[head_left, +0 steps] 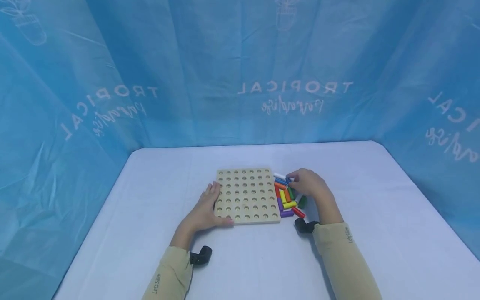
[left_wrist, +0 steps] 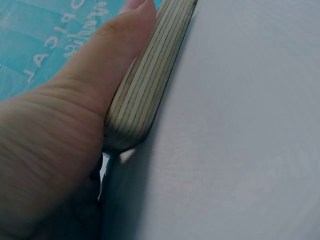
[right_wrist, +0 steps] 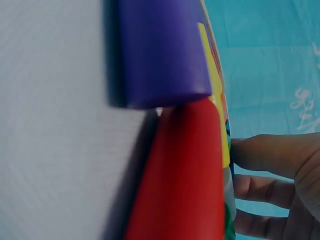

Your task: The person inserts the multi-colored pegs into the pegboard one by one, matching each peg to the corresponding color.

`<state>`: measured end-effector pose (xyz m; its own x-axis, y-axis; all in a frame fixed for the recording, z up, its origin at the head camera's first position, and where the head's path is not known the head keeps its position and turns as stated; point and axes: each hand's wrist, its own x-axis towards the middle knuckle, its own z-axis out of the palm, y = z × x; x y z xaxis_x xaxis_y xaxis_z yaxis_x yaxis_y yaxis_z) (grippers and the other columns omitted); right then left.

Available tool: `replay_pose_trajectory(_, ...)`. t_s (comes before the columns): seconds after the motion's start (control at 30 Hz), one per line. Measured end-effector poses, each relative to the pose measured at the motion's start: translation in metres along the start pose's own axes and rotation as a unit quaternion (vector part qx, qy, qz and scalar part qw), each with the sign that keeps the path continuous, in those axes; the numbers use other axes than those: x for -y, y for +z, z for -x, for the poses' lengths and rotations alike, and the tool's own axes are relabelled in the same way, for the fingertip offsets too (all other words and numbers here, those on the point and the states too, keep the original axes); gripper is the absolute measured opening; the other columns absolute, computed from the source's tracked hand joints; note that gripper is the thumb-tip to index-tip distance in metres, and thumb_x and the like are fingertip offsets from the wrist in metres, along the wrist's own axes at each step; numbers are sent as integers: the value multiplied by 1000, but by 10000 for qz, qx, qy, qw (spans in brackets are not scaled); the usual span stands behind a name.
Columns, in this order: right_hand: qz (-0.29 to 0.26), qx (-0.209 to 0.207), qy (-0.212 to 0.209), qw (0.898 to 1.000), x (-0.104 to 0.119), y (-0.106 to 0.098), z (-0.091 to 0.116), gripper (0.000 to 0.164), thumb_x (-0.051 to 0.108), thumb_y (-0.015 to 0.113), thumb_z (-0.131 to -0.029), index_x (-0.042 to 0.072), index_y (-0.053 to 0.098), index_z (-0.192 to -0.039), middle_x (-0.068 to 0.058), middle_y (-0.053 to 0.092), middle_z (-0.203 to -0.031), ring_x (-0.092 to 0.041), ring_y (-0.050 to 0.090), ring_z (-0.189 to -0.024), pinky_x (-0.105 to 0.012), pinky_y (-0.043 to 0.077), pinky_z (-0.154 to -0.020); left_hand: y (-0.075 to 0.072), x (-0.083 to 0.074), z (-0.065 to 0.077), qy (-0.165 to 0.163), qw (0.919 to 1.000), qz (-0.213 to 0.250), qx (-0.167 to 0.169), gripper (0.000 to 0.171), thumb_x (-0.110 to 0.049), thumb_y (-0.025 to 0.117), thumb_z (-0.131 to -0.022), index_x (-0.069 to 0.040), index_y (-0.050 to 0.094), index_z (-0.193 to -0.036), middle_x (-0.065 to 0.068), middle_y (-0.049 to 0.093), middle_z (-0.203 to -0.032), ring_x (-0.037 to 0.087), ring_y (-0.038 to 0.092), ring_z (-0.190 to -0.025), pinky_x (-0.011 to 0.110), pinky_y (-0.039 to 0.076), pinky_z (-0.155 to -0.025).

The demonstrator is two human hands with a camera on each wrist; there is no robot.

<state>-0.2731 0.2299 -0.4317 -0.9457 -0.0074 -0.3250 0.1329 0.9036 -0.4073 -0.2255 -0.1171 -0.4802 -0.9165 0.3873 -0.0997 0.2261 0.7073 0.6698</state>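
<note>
A pale wooden pegboard (head_left: 245, 196) with rows of round holes lies flat on the table. My left hand (head_left: 204, 210) spans its near left corner, with straight fingers against the left side and the thumb along the front edge; the left wrist view shows the thumb on the layered wood (left_wrist: 150, 75). Beside the board's right side is a pile of coloured pegs. Over its far end, my right hand (head_left: 309, 183) pinches a blue peg (head_left: 288, 179) between thumb and fingertips. A purple peg (right_wrist: 165, 55) and a red peg (right_wrist: 182, 175) fill the right wrist view's foreground.
The pile also includes a white peg (head_left: 279, 176), a yellow peg (head_left: 289, 205), a green peg (head_left: 302, 202) and several others. White cloth covers the table (head_left: 240, 258), and a blue printed curtain (head_left: 225, 62) surrounds its back and sides.
</note>
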Motion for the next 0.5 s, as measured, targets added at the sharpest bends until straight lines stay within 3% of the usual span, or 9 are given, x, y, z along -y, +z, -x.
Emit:
replay_pose_trajectory(0.33,448,-424,-221,9978,9,5,3,43,25,66,-95,8,61,-135,-13,69,-109,-28,63,-98,-46,54,-84,0,1,0,8,10000,-43,51,139,-58,88,-63,-7,1,-159,9,-4,-168,26,-7,-156,47,-1,-128)
replay_pose_trajectory(0.5,486,-627,-167,9967,12,6,3,40,25,67,-94,10,64,-130,-12,69,-107,-29,63,-99,-46,53,-84,-2,-1,0,-12,9999,-86,53,139,-58,87,-63,-8,0,-159,8,-5,-168,25,-7,-156,46,-1,-128)
